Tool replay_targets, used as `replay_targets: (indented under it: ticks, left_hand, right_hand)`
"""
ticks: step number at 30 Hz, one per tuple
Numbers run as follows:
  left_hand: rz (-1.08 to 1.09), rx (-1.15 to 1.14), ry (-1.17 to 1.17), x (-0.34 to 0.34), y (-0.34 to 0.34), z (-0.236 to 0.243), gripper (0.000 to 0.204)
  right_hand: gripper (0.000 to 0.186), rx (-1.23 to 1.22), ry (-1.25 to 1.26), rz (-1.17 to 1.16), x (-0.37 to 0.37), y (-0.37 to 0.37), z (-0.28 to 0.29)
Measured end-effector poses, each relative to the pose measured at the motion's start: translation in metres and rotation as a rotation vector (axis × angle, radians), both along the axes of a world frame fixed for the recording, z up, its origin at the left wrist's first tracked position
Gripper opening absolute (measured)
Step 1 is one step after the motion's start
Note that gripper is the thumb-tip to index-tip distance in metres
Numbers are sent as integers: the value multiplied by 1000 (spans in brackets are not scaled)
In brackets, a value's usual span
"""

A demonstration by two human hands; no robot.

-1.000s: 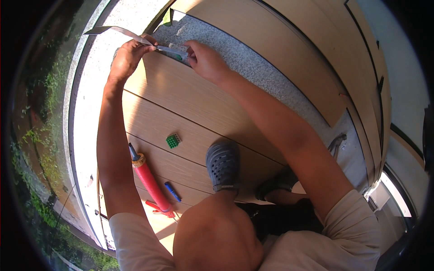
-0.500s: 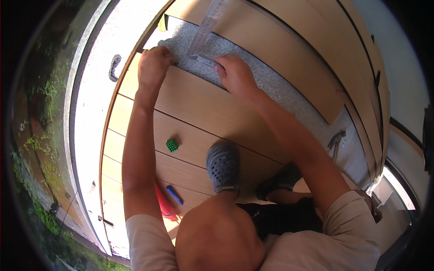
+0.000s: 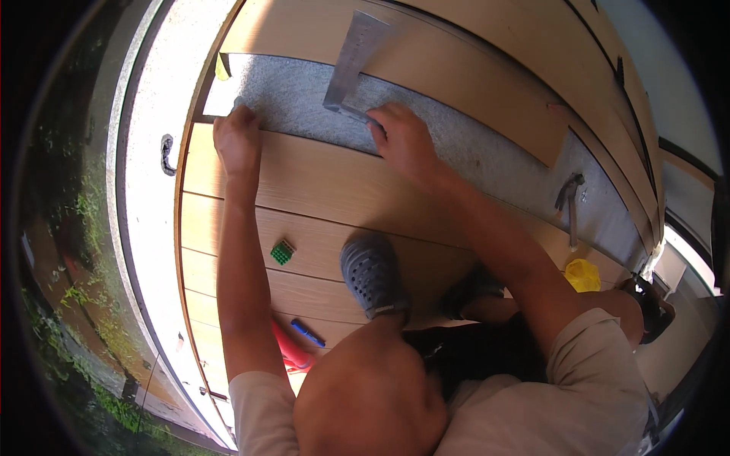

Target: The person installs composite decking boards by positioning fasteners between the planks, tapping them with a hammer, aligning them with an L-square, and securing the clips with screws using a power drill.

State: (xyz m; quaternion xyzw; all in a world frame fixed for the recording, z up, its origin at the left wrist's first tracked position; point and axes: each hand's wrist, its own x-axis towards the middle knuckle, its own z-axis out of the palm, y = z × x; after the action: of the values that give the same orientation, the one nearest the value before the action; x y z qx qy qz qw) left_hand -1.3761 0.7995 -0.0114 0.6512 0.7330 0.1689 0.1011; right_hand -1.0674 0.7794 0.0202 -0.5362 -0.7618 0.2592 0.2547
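Note:
My right hand grips the short arm of a metal try square. The square's wide ruled blade points away from me, across the bare grey strip and over the plank beyond. At the left end of that strip my left hand is closed, by the edge of the nearest laid wood-coloured plank. A small greyish bit shows at its fingertips, too hidden to name.
A green studded cube, a blue marker and a red object lie on the planks. At the right are a hammer and a yellow bag-like item. My clog-shod foot stands between my arms.
My left hand has shifted off the plank edge toward the strip's left end. The try square has turned slightly, still in my right hand. The whole view has shifted, revealing the yellow item.

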Motion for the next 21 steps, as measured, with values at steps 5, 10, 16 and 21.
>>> replay_targets:
  ticks: [5, 10, 16, 21]
  left_hand:
    - [56, 128, -37, 3, -12, -3, 12]
    - [103, 193, -56, 13, -17, -3, 10]
    - [173, 257, -95, 21, -25, -4, 9]
    - [290, 203, -183, 22, -25, -6, 5]
  right_hand:
    - [16, 2, -19, -9, 11, -1, -4]
    - [15, -22, -23, 10, 7, -4, -9]
    - [15, 2, -1, 30, -14, 3, -12]
    - [18, 156, -4, 152, -9, 35, -9]
